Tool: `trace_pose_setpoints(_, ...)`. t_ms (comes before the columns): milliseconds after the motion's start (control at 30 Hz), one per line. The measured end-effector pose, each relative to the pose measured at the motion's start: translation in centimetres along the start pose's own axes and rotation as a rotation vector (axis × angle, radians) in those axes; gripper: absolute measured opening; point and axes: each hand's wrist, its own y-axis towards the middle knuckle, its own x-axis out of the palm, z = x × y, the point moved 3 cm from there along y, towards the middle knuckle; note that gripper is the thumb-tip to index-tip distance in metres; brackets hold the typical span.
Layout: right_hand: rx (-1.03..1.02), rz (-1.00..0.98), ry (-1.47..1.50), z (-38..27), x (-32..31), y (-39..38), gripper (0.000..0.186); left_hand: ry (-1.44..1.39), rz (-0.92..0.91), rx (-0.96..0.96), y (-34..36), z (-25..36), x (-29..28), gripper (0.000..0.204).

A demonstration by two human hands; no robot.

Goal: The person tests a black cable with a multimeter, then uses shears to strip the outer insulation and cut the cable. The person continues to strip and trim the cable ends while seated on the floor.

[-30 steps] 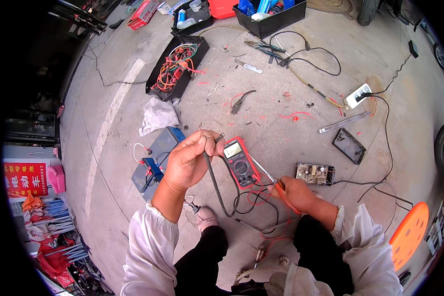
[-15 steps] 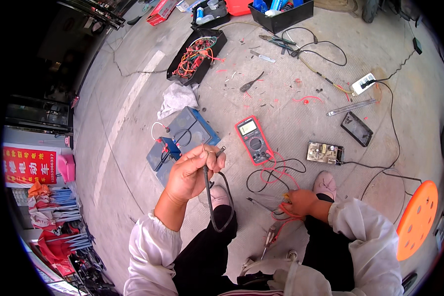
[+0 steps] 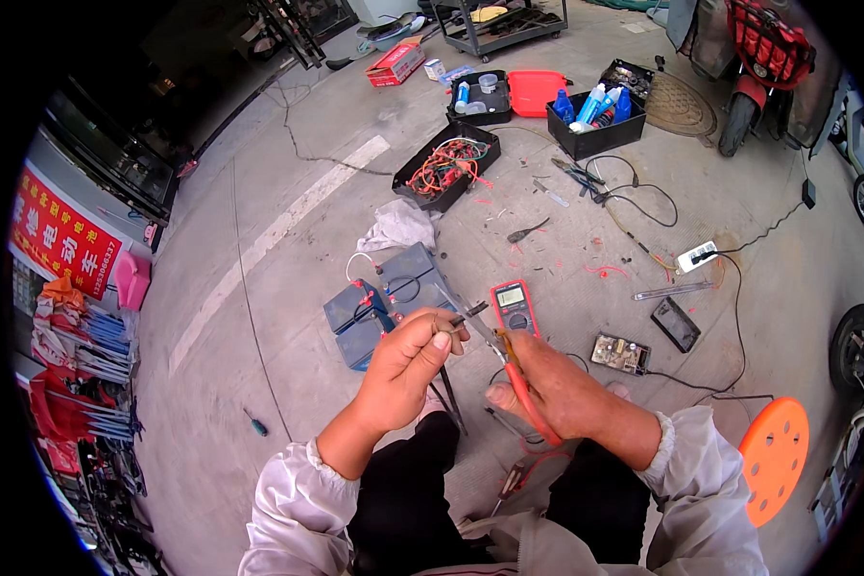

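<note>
My left hand point(image 3: 398, 376) pinches a black cable point(image 3: 452, 396) between thumb and fingers. The cable's short end sticks out past the fingertips, and its rest hangs below the hand. In my right hand point(image 3: 581, 392) is a pair of red-handled pliers point(image 3: 529, 401), its long grey jaws reaching to the cable end. Whether the jaws bite the cable I cannot tell. Beyond my hands stand blue-grey batteries point(image 3: 415, 266) joined by short wires. A red multimeter point(image 3: 514, 298) lies just past the pliers, partly hidden by my right hand.
An opened circuit board point(image 3: 620, 352), a black case point(image 3: 676, 324) and a white power strip point(image 3: 697, 257) lie right. Farther off are a box of wires point(image 3: 442, 197) and a black bin of bottles point(image 3: 595, 139). An orange stool point(image 3: 776, 461) stands near right; a screwdriver point(image 3: 255, 422) lies left.
My right hand has risen from low beside my right foot to meet my left hand, bringing the pliers up to the cable. The view has shifted, showing more of the far area.
</note>
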Motion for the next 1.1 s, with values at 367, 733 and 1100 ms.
trace_pose_setpoints(367,-0.174,0.174,-0.075,-10.9,2.6,-6.7,0.06,0.23,0.148,0.211,-8.9,8.6,-0.2,0.012)
trace_pose_setpoints(733,-0.148,0.235,-0.147,-9.9,5.8,-8.3,0.054,0.239,0.071,0.309,-11.5,7.9,-0.3,0.019)
trace_pose_setpoints(1100,0.033,0.258,-0.12,-9.1,5.8,-6.2,0.041,0.277,0.135,0.314,-10.4,6.8,-1.4,0.01)
